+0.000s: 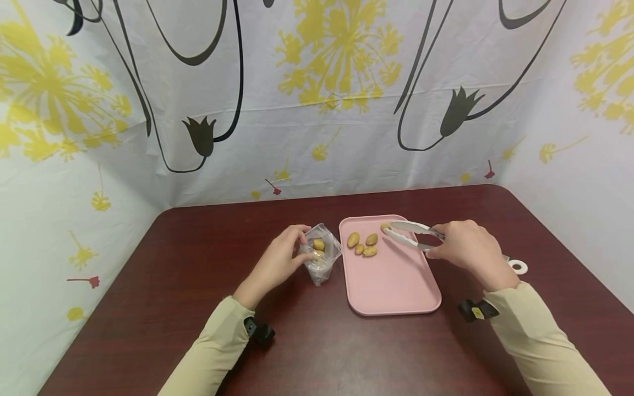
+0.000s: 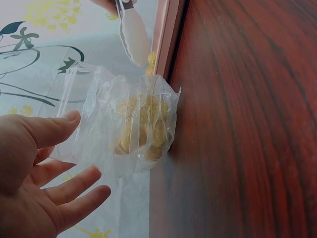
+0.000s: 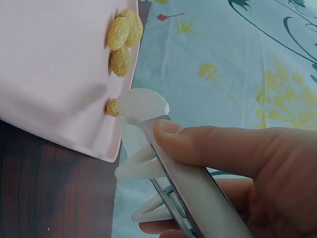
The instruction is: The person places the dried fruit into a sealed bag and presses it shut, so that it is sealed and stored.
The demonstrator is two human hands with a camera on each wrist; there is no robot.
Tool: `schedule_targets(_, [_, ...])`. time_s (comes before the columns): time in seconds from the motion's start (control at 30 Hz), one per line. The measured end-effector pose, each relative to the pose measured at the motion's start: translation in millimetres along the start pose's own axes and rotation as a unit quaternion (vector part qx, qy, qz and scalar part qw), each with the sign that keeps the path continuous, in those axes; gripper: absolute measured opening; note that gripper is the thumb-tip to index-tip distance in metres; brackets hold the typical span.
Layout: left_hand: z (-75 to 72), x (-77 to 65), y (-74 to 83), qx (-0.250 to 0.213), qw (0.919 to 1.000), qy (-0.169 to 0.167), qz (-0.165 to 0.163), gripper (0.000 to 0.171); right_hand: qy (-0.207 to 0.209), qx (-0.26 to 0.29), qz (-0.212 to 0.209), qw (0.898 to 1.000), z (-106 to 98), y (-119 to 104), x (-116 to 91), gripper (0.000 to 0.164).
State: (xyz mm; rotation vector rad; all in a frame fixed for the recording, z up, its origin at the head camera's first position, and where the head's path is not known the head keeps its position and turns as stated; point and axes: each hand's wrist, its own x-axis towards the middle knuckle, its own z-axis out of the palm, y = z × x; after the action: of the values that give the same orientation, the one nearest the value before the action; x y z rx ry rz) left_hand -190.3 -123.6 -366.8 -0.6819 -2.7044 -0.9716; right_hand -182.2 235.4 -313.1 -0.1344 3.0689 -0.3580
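A clear plastic bag (image 1: 321, 269) stands on the table left of the pink tray (image 1: 396, 286), with several wrinkled yellow oval fruits (image 2: 148, 124) inside. My left hand (image 1: 282, 253) holds the bag near its mouth, the thumb on the near side; its other fingers spread loosely, and the bag partly hides the index finger. My right hand (image 1: 465, 247) grips metal tongs (image 3: 173, 163) with white tips. The tongs' arms stand apart over the tray, one tip beside a single fruit (image 3: 113, 107) near the far edge. Several more fruits (image 1: 370, 251) lie at the tray's upper left.
A white roll (image 1: 518, 267) lies on the dark wooden table (image 1: 198, 264) to the right, partly behind the right wrist. Patterned cloth (image 1: 337, 154) hangs behind the table. A black wrist camera sits on each sleeve.
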Motion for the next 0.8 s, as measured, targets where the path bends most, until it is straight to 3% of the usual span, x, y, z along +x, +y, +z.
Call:
schedule_targets(0.33, [-0.4, 0.0, 0.3, -0.002, 1.0000, 0.000, 0.004, 0.030, -0.012, 0.007, 0.012, 1.000, 4.8, -0.9, 6.5, 0.058])
schedule_targets(0.63, [0.2, -0.7, 0.8, -0.001, 1.0000, -0.001, 0.000, 0.030, -0.008, 0.002, 0.012, 1.000, 8.0, -1.8, 12.9, 0.042])
schedule_targets(0.8, [1.2, -0.3, -0.4, -0.002, 1.0000, -0.002, 0.002, 0.030, -0.014, 0.001, 0.014, 1.000, 9.4, -1.9, 13.7, 0.045])
